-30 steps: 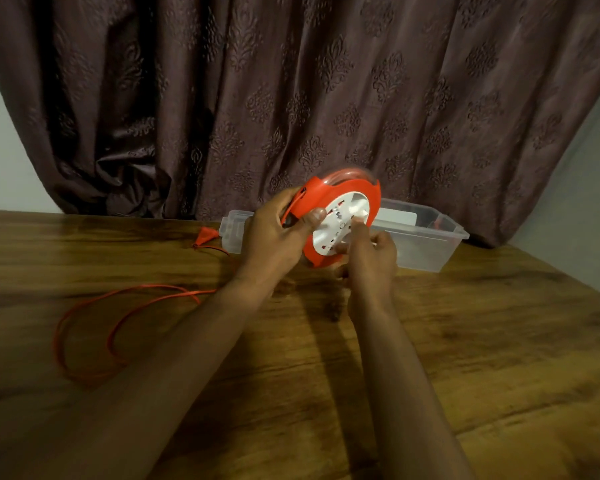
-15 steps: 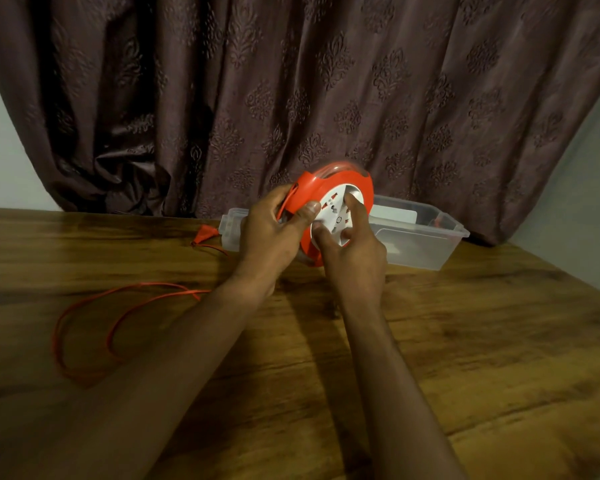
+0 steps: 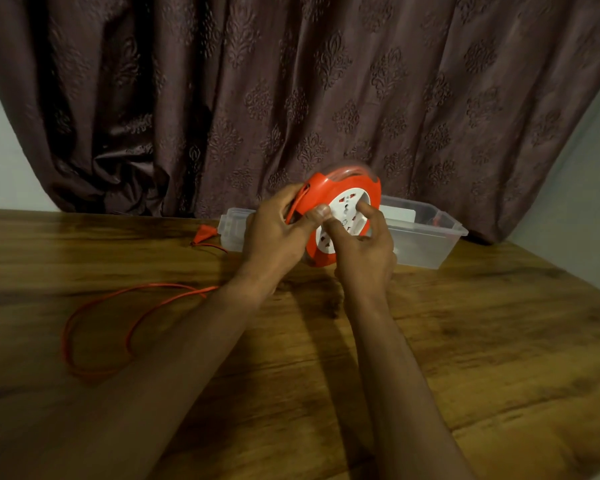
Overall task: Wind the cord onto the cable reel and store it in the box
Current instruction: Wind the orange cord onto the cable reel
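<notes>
Reel [image 3: 340, 221]: left hand [image 3: 274, 237] clasps its rim, right hand [image 3: 364, 251] fingers curled on white face; no writing legible.

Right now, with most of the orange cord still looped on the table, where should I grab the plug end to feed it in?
Probably pinch the orange plug across its wider body, coming from above. It lies flat on the table left of the clear box, cord trailing from its narrow left tip.
</notes>
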